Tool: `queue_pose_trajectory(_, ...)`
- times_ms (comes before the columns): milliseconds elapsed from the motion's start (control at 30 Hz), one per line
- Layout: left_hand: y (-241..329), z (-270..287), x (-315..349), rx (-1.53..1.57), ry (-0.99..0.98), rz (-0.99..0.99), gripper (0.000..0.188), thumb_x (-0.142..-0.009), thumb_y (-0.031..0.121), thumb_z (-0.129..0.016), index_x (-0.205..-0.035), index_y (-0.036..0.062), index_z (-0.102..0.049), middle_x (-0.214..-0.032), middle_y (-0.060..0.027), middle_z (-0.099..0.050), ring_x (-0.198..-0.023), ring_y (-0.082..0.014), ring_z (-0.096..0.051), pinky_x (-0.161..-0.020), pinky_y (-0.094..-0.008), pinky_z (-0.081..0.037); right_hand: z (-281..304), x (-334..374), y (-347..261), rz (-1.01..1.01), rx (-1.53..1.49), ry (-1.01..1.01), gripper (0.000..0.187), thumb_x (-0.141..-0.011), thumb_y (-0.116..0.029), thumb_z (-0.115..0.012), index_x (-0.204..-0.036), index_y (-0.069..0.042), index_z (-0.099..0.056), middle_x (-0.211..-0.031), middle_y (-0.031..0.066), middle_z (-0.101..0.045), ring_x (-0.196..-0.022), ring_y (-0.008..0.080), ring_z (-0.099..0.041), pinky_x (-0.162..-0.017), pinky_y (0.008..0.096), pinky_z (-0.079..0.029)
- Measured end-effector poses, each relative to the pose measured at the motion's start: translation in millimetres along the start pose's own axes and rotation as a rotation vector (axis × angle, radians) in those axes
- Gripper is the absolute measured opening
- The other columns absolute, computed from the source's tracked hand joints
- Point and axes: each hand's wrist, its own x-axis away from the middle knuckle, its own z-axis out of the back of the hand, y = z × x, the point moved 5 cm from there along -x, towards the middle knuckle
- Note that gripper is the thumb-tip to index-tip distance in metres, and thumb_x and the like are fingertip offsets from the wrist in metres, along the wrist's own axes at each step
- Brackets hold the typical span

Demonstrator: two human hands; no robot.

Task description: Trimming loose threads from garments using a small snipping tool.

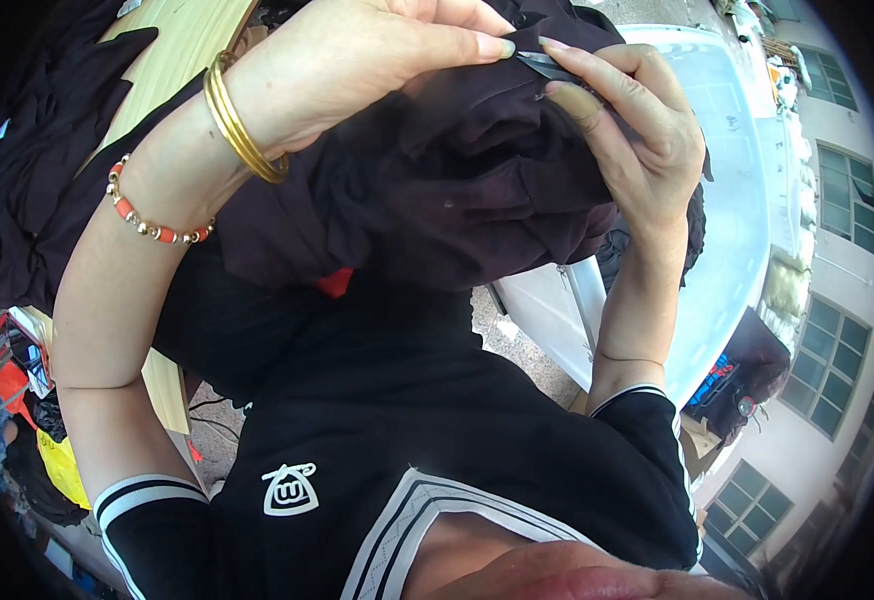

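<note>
A dark purple-black garment is bunched up in front of me, over my lap. At its upper part my left hand is closed, pinching a fold of the cloth between thumb and fingers. My right hand grips a small pair of metal thread snips, its blades pointing left towards the pinched fold, close to my left thumb tip. The right thumb has a tan covering on it. The snips' handle end is mostly hidden within the right hand. Whether the blades touch a thread is too small to tell.
More dark garments lie on a pale wooden board at the left. A large white plastic tub stands at the right, with dark cloth beside my right forearm. Bags and scraps, including a yellow bag, are heaped at lower left.
</note>
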Motion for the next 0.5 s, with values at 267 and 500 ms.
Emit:
queue_pose_trajectory(267, 0.8, -0.4, 0.6, -0.065, 0.036, -0.002, 0.022, -0.096, 0.007, -0.057, -0.112, -0.0051, -0.064, -0.101, -0.0015, -0.066, -0.09, -0.0043, -0.059, -0.081, -0.0165, -0.047, 0.8, 1.4, 1.1, 0.026, 0.0, 0.021, 0.03, -0.073, -0.012, -0.079, -0.103, -0.011, -0.075, -0.076, 0.0023, -0.055, -0.063, 0.0124, -0.053, -0.054, 0.0243, -0.042)
queue_pose_trajectory(500, -1.5, -0.6, 0.0, -0.119, 0.082, 0.005, 0.018, -0.095, 0.009, -0.059, -0.108, -0.0018, -0.067, -0.09, 0.0043, -0.064, -0.075, -0.0003, -0.053, -0.064, -0.0135, -0.041, 1.0, 1.0, -2.6, 0.0, 0.0, 0.004, 0.029, -0.073, -0.011, -0.079, -0.102, -0.01, -0.076, -0.076, 0.0024, -0.055, -0.063, 0.0119, -0.053, -0.054, 0.0244, -0.041)
